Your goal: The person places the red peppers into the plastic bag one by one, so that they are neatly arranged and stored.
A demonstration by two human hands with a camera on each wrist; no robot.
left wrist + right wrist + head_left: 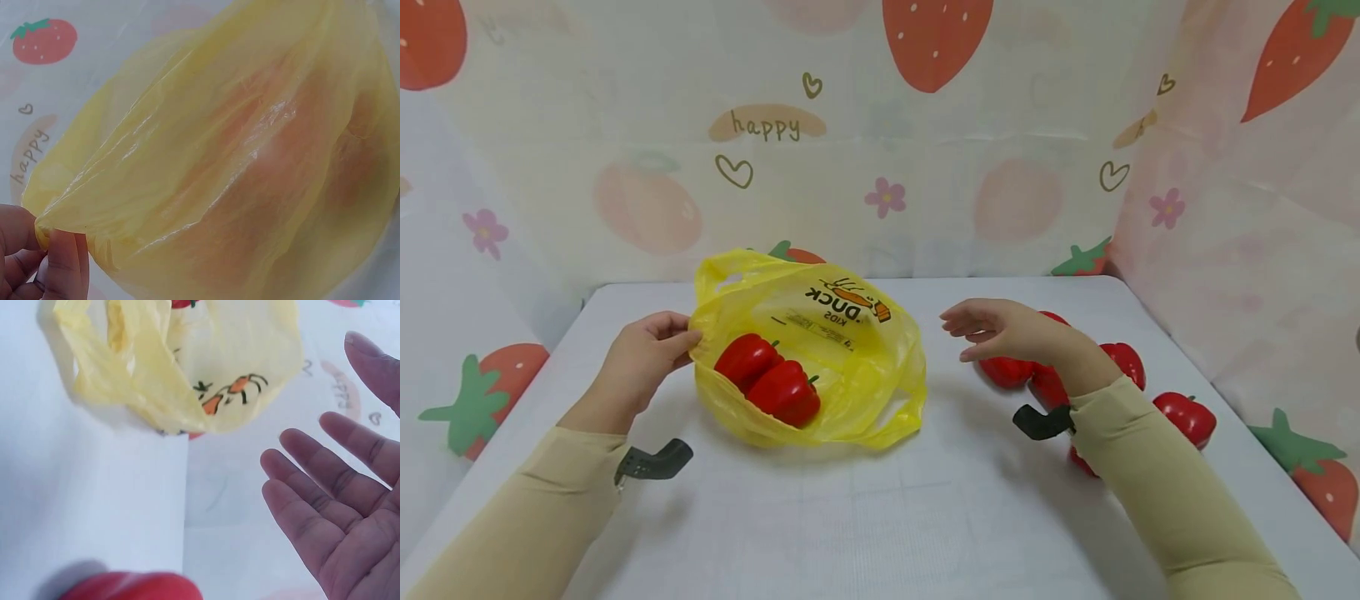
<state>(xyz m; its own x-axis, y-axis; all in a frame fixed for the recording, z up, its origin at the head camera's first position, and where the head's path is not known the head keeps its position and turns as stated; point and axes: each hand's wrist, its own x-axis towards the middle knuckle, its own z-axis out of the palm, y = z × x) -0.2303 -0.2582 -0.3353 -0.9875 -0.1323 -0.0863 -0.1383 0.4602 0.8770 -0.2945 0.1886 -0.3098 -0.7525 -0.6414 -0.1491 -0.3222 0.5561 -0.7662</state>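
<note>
A yellow plastic bag lies on its side on the table, its mouth facing me. Two red bell peppers rest inside it, showing only as reddish shapes through the film in the left wrist view. My left hand pinches the bag's left rim between thumb and fingers, seen close in the left wrist view at the fingers. To the right of the bag, my right hand hovers with nothing in it. Its fingers are spread and nearly straight in the right wrist view.
Several more red bell peppers lie on the right of the white table, some partly hidden behind my right hand and forearm. A strawberry-print curtain stands behind the table and along both sides. Each wrist carries a black mount.
</note>
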